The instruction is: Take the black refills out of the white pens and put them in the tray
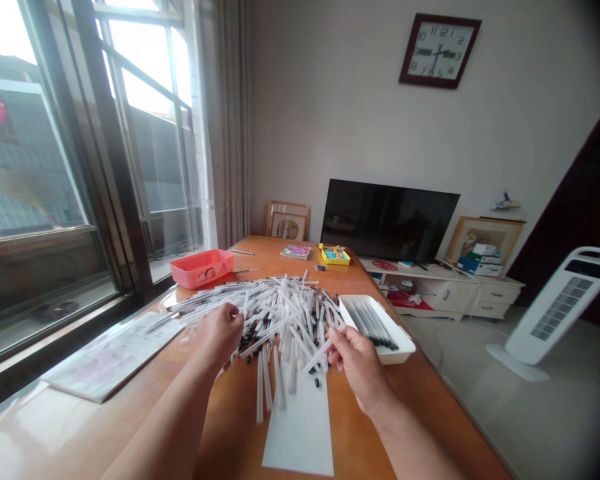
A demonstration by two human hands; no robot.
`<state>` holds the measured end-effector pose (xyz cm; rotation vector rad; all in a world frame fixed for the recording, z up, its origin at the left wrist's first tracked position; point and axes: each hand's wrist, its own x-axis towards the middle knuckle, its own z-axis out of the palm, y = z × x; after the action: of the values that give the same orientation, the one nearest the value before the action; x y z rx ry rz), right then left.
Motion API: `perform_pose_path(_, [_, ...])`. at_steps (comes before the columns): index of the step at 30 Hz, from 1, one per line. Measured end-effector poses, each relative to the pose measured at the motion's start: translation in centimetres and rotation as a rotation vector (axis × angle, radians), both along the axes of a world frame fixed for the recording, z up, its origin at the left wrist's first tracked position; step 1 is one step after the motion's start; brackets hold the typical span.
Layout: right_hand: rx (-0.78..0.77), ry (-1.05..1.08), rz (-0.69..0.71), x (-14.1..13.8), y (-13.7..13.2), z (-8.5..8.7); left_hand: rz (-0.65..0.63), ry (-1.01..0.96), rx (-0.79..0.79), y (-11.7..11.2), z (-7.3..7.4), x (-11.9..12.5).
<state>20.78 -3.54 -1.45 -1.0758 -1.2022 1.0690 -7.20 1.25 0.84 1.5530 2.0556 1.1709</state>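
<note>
A large heap of translucent plastic tubes (280, 313) covers the middle of the table, with thin dark-tipped rods and small black caps (253, 331) among them. My right hand (354, 360) pinches one translucent tube (316, 357), which slants down to the left over the heap's front edge. At the heap's left side, my left hand (219, 330) is closed with its fingertips together; whatever they hold is hidden. Beside my right hand stands a white tray (403, 343) with several dark-tipped, clear rods lying in a row. A white paper strip (300, 433) lies under the front tubes.
A red plastic basket (203, 272) stands behind the heap at left. A thin booklet (115, 360) lies near the window. Farther back are a colourful book (296, 251) and a yellow box (335, 255). The wooden table's right edge (445, 387) runs past the tray.
</note>
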Motion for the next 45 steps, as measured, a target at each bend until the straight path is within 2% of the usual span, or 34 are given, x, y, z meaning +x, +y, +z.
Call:
perform_pose_path(1, [0.005, -0.013, 0.001, 0.0, 0.1, -0.1, 0.103, 0.132, -0.042, 0.2, -0.2, -0.6])
perform_pose_path(3, [0.012, -0.04, 0.0, 0.1, 0.2, -0.2, 0.191, 0.291, -0.114, 0.6, -0.7, -1.3])
perform_pose_path(8, [0.003, -0.07, -0.003, 0.3, 0.4, -0.4, 0.211, 0.421, -0.258, 1.2, -1.9, -1.2])
perform_pose_path(16, [0.026, -0.079, 0.002, 0.4, 0.4, -0.5, 0.144, 0.397, -0.324, 2.0, -2.5, -1.1])
perform_pose_path(24, [0.017, -0.067, -0.006, 0.4, 0.4, -0.4, 0.13, 0.386, -0.244, 2.0, -2.7, -0.8])
perform_pose_path(30, [-0.025, 0.03, -0.027, 0.4, 0.5, -0.3, 0.148, 0.362, -0.172, 1.7, -1.9, -0.5])
perform_pose_path(33, [-0.046, 0.154, -0.045, 0.6, 0.7, -0.3, 0.013, 0.296, 0.002, 1.4, -1.6, 0.5])
perform_pose_path(36, [-0.074, 0.295, -0.085, 1.2, 1.1, -0.2, -0.23, 0.136, 0.175, 0.8, -1.6, 2.4])
perform_pose_path(39, [-0.099, 0.427, -0.13, 1.9, 1.4, 0.0, -0.544, 0.001, 0.176, -0.2, -1.5, 4.4])
perform_pose_path(40, [-0.102, 0.462, -0.143, 2.1, 1.5, 0.1, -0.61, -0.021, 0.167, -0.5, -1.4, 4.9])
perform_pose_path(42, [-0.104, 0.507, -0.166, 2.5, 1.7, 0.3, -0.683, -0.034, 0.159, -1.0, -1.3, 5.6])
perform_pose_path(45, [-0.098, 0.533, -0.189, 2.7, 1.8, 0.6, -0.719, -0.029, 0.171, -1.4, -1.2, 5.9])
